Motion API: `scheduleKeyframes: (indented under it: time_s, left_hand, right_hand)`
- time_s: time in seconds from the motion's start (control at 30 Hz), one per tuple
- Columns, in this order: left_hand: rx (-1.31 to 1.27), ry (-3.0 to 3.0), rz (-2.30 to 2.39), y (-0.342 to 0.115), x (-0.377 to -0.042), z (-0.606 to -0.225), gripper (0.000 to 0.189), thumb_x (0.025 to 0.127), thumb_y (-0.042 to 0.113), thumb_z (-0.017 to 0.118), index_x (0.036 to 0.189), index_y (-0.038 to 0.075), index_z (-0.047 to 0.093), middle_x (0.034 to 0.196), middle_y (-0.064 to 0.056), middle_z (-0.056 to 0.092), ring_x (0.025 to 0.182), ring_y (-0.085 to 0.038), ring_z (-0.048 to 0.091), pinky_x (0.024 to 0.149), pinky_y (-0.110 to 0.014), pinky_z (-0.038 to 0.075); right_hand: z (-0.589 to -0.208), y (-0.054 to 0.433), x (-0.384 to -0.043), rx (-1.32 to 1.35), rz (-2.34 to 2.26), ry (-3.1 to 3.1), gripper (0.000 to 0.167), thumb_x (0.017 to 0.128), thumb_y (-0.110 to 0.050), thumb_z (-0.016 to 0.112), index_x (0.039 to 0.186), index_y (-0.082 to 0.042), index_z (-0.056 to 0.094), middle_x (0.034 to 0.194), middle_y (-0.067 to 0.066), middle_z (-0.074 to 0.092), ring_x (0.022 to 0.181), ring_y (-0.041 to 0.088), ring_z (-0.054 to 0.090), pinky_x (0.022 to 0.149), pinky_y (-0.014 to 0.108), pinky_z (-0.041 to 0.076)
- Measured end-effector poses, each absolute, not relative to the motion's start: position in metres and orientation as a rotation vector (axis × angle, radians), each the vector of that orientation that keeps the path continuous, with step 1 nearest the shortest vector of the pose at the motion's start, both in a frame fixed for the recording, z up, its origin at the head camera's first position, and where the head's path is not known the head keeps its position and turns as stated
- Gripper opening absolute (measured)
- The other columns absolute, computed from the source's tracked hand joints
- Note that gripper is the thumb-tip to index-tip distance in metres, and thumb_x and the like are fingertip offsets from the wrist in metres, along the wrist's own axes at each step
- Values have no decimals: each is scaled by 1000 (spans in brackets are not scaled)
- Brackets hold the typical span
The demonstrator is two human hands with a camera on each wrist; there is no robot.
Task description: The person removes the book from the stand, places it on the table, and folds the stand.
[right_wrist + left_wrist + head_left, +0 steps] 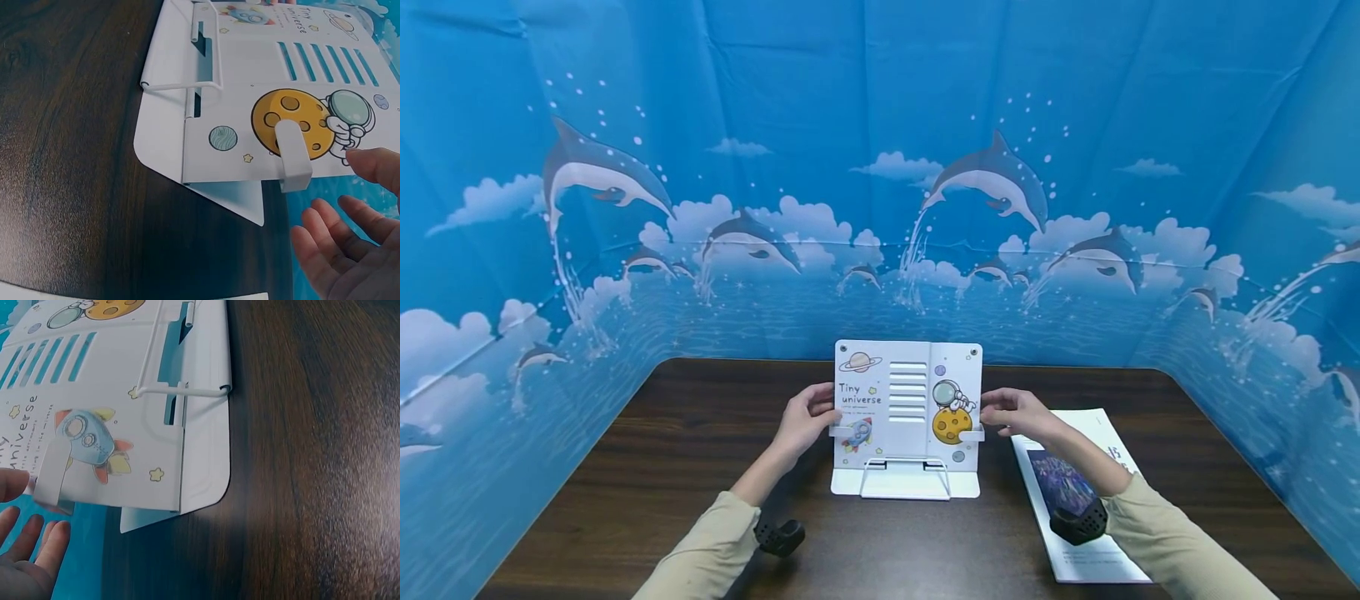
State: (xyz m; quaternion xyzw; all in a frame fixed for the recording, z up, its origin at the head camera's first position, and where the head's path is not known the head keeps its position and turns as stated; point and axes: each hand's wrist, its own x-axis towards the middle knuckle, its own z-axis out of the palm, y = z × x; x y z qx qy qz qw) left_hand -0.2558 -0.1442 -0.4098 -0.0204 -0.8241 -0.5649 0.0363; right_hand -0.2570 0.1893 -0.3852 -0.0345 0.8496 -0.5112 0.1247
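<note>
A white book stand point(910, 417) with "Tiny universe" lettering, a rocket, a moon and an astronaut stands upright on its base. At its left edge is my left hand point(805, 419), thumb right by the left page clip point(52, 472) and the other fingers loosely spread beyond the edge. My right hand point(1017, 412) is at the opposite edge, its thumb overlapping the panel near the astronaut in the right wrist view. Its other fingers point(337, 231) are spread apart below the right page clip point(292, 153). A white wire rest point(906, 479) juts out at the bottom front.
On the dark wooden table point(700, 433), a white book point(1093, 558) with a purple-blue cover picture lies to the right, partly beneath my right forearm. A blue dolphin-print curtain point(820, 100) encloses the table's back and sides. Each wrist wears a black device point(781, 537).
</note>
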Motion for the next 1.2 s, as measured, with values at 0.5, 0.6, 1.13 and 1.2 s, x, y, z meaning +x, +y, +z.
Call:
scheduleKeyframes:
  time_s: [0.5,0.6,1.13,1.2]
  left_hand:
    - [-81,-2472,-1744,-138,-255,-408,36,83,2,61,118,-1,54,109,-15,60,98,-26,58,83,-39,49]
    - [-77,-2455,-1736,-139,-254,-409,34,83,2,62,116,-1,56,109,-16,61,97,-26,58,83,-38,49]
    - [-35,-2390,-1729,-142,-255,-408,20,82,0,62,101,-2,61,96,-14,62,85,-22,60,75,-32,51]
    - [-29,-2387,-1741,-143,-256,-408,19,82,-1,62,101,-2,60,96,-14,61,84,-22,60,75,-32,52]
  right_hand:
    - [-389,176,-258,-160,-1593,2483,32,86,-11,58,113,5,53,102,15,59,92,22,57,81,42,50]
    - [-391,174,-257,-162,-1607,2489,27,86,-10,57,109,5,54,100,14,60,90,20,57,79,40,51]
    - [-393,175,-259,-141,-1749,2513,19,87,0,53,104,9,56,92,14,59,80,17,59,81,44,49]
    - [-394,175,-259,-144,-1754,2516,18,87,0,53,103,9,56,91,13,59,80,17,59,82,45,49]
